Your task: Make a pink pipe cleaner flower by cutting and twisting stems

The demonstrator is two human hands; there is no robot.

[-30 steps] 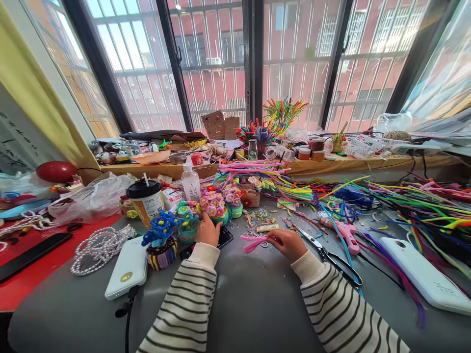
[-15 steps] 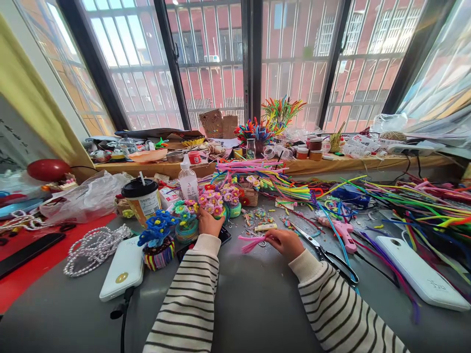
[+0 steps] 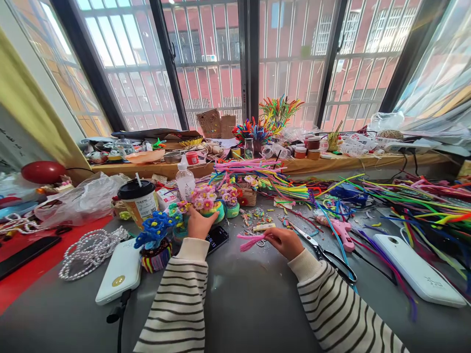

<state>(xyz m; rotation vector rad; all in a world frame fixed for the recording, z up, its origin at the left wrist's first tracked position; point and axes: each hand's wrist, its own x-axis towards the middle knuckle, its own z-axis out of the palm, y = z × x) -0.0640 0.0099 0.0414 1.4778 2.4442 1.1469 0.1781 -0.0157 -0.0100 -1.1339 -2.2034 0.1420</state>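
Observation:
My left hand (image 3: 199, 225) is closed around a small pot of pink pipe-cleaner flowers (image 3: 203, 197), its thumb on the yellow and green pot side. Left of it stand a pot with teal and pink flowers (image 3: 178, 212), partly hidden by my hand, and a striped pot with blue flowers (image 3: 156, 245). Another pot with pink-purple flowers (image 3: 230, 198) stands to the right. My right hand (image 3: 286, 242) pinches a bundle of pink pipe cleaners (image 3: 252, 242), fanned out to the left above the table. Under my left hand lies a black phone (image 3: 218, 239), its screen lit.
Scissors (image 3: 322, 250) and a pink glue gun (image 3: 343, 235) lie right of my right hand. White power banks (image 3: 417, 269) rest on both sides. A lidded cup (image 3: 139, 201) and a clear bottle (image 3: 185, 180) stand behind the pots. Loose pipe cleaners (image 3: 257, 169) pile up at the back.
My left hand has moved left, and the pink flower pot has shifted left with it. More of the phone's screen shows. My right hand stays nearly still with the pink pipe cleaners.

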